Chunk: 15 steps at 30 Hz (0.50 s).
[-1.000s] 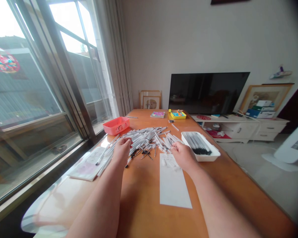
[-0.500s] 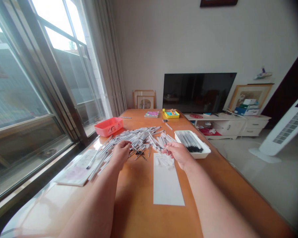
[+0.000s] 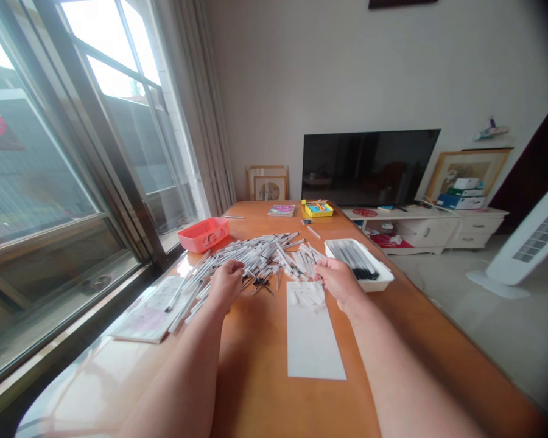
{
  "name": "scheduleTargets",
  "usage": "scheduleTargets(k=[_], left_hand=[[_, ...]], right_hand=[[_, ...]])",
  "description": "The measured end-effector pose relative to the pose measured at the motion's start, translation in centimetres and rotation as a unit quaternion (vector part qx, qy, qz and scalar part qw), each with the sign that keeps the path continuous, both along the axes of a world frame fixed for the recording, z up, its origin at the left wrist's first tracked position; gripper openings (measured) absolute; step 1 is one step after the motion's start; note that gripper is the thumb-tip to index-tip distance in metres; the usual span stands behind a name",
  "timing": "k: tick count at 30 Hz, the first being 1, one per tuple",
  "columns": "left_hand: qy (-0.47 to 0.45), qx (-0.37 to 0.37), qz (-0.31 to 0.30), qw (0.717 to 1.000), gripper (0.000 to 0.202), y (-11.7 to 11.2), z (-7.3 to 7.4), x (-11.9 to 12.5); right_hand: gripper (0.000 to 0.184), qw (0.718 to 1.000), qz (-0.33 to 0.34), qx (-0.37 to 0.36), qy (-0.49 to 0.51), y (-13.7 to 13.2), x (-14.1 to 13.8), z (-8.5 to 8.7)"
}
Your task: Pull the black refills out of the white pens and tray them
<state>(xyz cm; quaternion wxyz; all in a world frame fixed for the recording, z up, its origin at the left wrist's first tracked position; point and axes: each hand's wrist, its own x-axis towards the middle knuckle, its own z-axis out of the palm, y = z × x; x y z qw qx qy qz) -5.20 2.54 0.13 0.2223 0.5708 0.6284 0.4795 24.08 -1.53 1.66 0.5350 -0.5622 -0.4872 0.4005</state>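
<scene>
My left hand [image 3: 227, 282] is closed in a pinch at the near edge of a heap of white pen barrels and refills [image 3: 251, 249]. What lies between its fingertips is too small to make out. My right hand [image 3: 340, 283], its fingers pinched together, is beside the white tray [image 3: 383, 281], just over the top of a white paper sheet [image 3: 314, 347]; any thing in its grip is hidden. Inside the tray lie many clear pens with black caps [image 3: 365, 274]. Short clear tubes or caps [image 3: 308, 295] rest on the sheet's upper part. Dark caps and thin refills [image 3: 261, 282] are scattered between my hands.
A red plastic basket [image 3: 204, 236] stands at the left behind the heap. Papers [image 3: 148, 316] lie at the left table edge. Farther back are a small colourful book [image 3: 281, 210] and a yellow box [image 3: 318, 210]. A television [image 3: 369, 167] stands beyond the wooden table [image 3: 260, 371].
The view has shifted slightly, so everything sits a little to the right. The thin dark stick that showed at my right fingers no longer shows. My left hand stays beside the heap.
</scene>
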Motion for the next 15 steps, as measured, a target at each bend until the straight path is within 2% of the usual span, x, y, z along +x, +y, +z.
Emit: scheduleTargets(k=[10,15], left_hand=[[0.037,-0.012,0.013,0.999,0.027,0.24,-0.06,-0.32],[0.047,-0.019,0.018,0.999,0.029,0.1,0.35,-0.2]], right_hand=[[0.023,1.0,-0.013,-0.018,0.007,0.46,0.56,-0.08],[0.016,0.995,-0.028,0.01,-0.098,0.19,0.42,0.03]])
